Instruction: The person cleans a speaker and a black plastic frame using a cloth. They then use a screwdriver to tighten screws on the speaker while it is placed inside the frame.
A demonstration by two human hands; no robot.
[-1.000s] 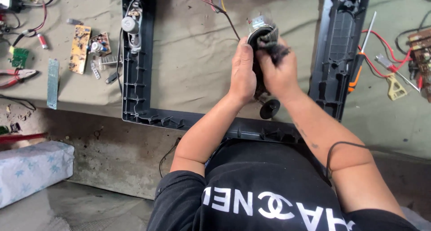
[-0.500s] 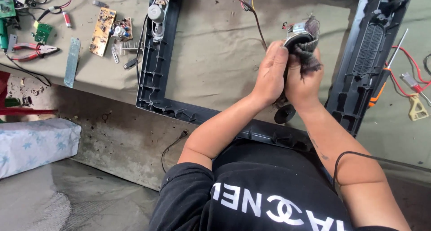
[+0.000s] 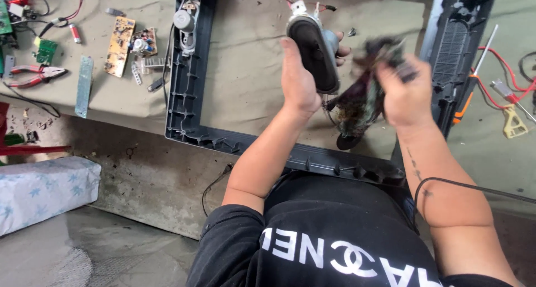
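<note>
— Now, what is held in the left hand [image 3: 297,78]?

— An oval black speaker [image 3: 314,54] is gripped upright, fingers wrapped behind it, above the cloth-covered table [image 3: 245,69] inside the dark plastic frame [image 3: 184,97].

— And the right hand [image 3: 403,89]?

— A dark, dirty rag [image 3: 363,100] is clutched in it, just beside the speaker; the hand is blurred. Circuit boards [image 3: 119,46] and red-handled pliers [image 3: 33,74] are seen lying well apart, at the left.

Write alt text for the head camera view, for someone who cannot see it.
A person's left hand holds up an oval black speaker while the right hand grips a dark rag, above a dark plastic frame on a cloth-covered bench.
</note>
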